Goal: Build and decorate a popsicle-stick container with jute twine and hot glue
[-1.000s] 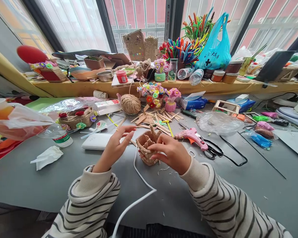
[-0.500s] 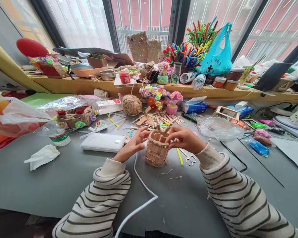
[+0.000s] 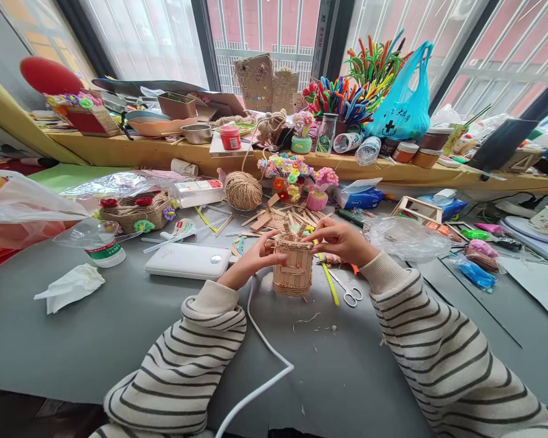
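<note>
A small wooden-slat basket (image 3: 293, 271) trimmed with twine stands upright on the grey table in front of me. My left hand (image 3: 254, 258) grips its left side, thumb against the front slats and fingers at the rim. On the opposite side, my right hand (image 3: 340, 240) pinches the upper right rim between thumb and fingertips. Short twine-wrapped pieces poke up out of the basket's top; their lower ends are hidden. White-handled scissors (image 3: 351, 296) and a yellow-green strip (image 3: 330, 285) lie just right of the basket.
Loose wooden sticks (image 3: 267, 219) and a twine ball (image 3: 243, 191) lie behind the basket. A white power bank (image 3: 187, 260) sits to the left, with a white cable (image 3: 267, 340) crossing in front. Crumpled tissue (image 3: 70, 287) lies far left; a clear plastic bag (image 3: 408, 238) is at right.
The basket has turned so its front faces me more squarely and stands more upright. My left hand has closed in onto its left side; my right hand has risen slightly along the rim.
</note>
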The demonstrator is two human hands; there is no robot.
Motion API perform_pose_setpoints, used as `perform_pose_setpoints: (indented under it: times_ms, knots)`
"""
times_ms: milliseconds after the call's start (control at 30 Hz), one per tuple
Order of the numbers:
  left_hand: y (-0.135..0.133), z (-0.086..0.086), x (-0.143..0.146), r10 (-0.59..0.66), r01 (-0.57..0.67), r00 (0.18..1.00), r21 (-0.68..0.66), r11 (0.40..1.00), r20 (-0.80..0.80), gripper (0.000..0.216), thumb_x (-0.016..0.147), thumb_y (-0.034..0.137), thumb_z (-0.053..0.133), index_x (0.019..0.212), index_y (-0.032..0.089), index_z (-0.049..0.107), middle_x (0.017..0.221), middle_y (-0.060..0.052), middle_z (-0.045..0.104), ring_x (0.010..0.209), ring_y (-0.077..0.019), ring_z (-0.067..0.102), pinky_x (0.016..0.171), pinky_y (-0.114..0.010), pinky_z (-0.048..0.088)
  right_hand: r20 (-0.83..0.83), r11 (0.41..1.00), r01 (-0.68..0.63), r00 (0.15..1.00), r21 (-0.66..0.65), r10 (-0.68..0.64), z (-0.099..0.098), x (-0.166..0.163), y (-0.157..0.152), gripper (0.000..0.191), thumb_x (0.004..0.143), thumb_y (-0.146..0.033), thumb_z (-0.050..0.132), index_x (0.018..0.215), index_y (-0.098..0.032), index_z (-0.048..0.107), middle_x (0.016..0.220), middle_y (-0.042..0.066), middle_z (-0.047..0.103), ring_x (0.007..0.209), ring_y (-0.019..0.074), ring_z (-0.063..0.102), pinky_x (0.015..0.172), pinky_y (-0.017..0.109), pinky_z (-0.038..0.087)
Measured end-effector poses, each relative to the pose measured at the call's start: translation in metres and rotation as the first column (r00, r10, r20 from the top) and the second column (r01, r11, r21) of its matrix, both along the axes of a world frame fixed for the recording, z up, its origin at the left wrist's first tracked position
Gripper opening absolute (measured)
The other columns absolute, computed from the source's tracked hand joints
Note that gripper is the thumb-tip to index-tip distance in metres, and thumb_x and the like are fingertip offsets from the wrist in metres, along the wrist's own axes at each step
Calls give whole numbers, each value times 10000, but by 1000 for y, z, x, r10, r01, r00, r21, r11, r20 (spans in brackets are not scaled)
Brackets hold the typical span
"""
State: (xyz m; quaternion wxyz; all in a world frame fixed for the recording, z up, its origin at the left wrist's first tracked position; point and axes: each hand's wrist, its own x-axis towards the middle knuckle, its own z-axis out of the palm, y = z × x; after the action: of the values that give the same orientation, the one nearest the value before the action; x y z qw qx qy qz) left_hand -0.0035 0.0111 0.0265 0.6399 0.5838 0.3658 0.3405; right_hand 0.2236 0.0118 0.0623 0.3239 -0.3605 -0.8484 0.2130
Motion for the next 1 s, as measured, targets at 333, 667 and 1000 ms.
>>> perform_pose_setpoints:
  times_ms: [333,667,1000]
  knots:
    - [0,0,3,42,-42,999,-11,999,-16,802,626,381,694,1286,166,295,1205,-149,533,1146,-282,492,949,-423,380,-28,994,16,999,-111,-19,-1,2,10,234,706,-342,672,892,-205,707,680,-12,464,651,107,450,619,251,386]
    - [1,-4,6,65,-65,998,-8,998,-18,906,556,436,734,1281,151,271,1195,-162,522,1134,-291,488,955,-426,363,-32,991,21,999,-129,-25,-2,5,10,238,709,-368,666,884,-214,709,671,-14,463,644,103,432,618,248,374]
    - [1,-11,5,72,-72,997,13,997,9,840,587,386,738,1272,200,288,1216,-141,515,1132,-286,496,942,-443,380,-29,993,25,999,-119,-28,-4,5,9,240,712,-384,659,874,-215,709,693,-7,474,673,111,455,635,255,388]
